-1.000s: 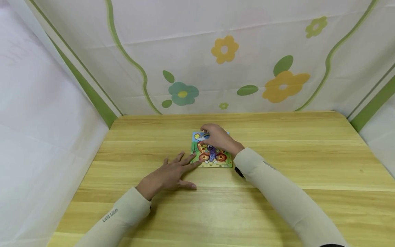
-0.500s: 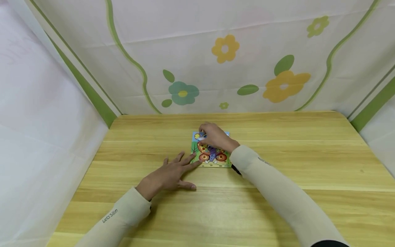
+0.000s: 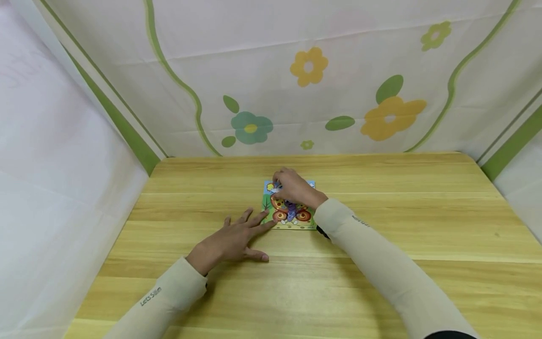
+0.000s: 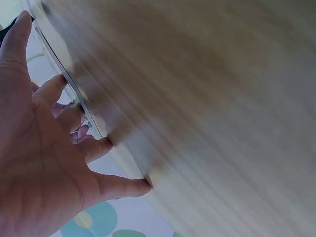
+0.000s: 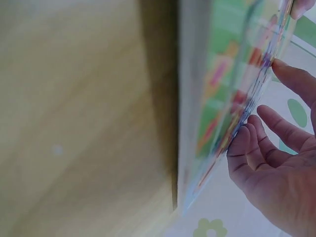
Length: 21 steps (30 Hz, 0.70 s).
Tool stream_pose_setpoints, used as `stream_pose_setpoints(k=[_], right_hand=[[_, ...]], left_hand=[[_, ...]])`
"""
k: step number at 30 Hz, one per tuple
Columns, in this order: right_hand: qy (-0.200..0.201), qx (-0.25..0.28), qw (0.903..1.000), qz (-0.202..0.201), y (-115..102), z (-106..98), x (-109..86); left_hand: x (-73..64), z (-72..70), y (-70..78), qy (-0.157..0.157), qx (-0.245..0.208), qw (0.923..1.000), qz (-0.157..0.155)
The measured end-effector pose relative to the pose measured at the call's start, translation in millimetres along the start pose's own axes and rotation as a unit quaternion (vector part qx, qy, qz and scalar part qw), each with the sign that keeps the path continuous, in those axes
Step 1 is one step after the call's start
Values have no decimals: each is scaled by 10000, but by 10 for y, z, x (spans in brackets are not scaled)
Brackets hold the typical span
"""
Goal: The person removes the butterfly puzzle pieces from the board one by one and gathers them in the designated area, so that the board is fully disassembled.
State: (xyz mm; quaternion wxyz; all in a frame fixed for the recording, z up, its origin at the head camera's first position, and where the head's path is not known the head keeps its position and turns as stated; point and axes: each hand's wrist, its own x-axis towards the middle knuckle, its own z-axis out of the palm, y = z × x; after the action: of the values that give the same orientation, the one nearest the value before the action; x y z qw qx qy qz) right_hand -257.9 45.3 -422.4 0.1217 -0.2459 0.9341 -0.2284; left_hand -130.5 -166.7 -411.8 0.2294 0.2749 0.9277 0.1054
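Observation:
A square picture puzzle with a red-winged butterfly and a sun lies flat on the wooden table. My left hand is spread out at its lower left, with two fingertips over the puzzle's edge and the thumb stretched along the table. My right hand arches over the upper part and hides much of it. In the right wrist view the puzzle is seen edge-on, and the bent fingers and the thumb come down on its face. I cannot tell whether the right hand pinches a piece.
The wooden table stretches out around the puzzle. Behind it rises a white cloth wall printed with flowers and leaves. Another white panel stands along the left side.
My right hand and forearm have shifted slightly left over the top of the puzzle, mostly in the first half second. The left hand stays in place.

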Motion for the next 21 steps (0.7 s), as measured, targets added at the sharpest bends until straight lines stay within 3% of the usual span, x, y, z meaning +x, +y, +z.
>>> stream_pose_setpoints(k=[21], right_hand=[[-314,250,9989,220,-63,-17,-1]], left_hand=[[-6,10,-10,53,19,10000,59]])
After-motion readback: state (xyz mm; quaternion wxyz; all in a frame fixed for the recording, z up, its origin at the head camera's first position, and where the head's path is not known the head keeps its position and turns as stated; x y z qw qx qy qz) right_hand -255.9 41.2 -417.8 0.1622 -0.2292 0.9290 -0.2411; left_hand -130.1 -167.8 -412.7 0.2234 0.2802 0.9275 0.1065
